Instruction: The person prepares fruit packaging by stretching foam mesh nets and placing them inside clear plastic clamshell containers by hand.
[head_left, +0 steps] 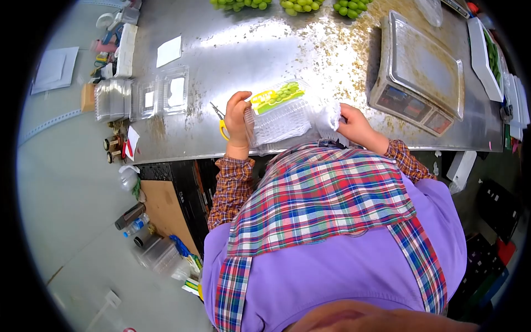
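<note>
Here's your left hand (pixel 238 119), fingers curled round the left side of the clear tub (pixel 250 131), which lies right in front of you, its grape label (pixel 279 97) slanting up rightward. And your right hand (pixel 355 127), fingers pinched on bunched white netting (pixel 327 117), is just off the tub's right side, netting between them.

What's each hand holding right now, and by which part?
The left hand grips the clear labelled container by its left side; the right hand pinches the white mesh material at its right edge.
</note>
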`<act>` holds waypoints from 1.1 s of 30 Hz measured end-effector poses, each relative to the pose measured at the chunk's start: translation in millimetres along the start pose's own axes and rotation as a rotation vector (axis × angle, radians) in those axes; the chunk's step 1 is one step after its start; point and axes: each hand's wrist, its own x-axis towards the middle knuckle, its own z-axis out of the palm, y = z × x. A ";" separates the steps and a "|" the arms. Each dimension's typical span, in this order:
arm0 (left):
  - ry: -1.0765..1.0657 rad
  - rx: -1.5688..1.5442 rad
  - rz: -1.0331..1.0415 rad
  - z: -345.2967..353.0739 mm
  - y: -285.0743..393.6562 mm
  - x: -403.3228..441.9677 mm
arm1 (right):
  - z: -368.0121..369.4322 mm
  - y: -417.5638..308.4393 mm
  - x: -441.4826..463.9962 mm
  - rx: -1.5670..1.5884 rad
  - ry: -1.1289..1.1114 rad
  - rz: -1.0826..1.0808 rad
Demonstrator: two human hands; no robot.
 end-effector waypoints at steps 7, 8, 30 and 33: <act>0.230 -0.589 -0.800 17.4 -34.1 -0.5 | -20.0 -17.2 6.0 0.103 0.038 0.201; 0.259 -0.567 -0.889 19.5 -43.8 2.7 | -16.2 -0.4 9.6 0.307 0.060 0.153; -0.189 -1.084 -1.043 60.4 106.8 58.3 | -33.9 -87.2 35.7 0.204 0.135 -0.075; -0.004 -0.914 -1.014 47.7 96.3 69.7 | -61.2 -83.6 38.4 0.188 0.284 -0.013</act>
